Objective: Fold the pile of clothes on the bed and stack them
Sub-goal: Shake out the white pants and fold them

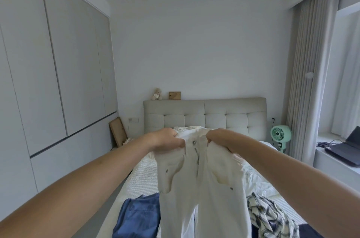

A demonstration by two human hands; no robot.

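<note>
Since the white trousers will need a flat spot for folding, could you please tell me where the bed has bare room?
Bare mattress lies on the bed's left side, between the blue garment and the headboard. The near end is crowded: blue garment left, plaid shirt right, white trousers hanging between.

Readable text: none anywhere in view.
White trousers (202,183): metal button and rivets, no lettering legible.
Far frame (174,95) on headboard: too small to read.
</note>
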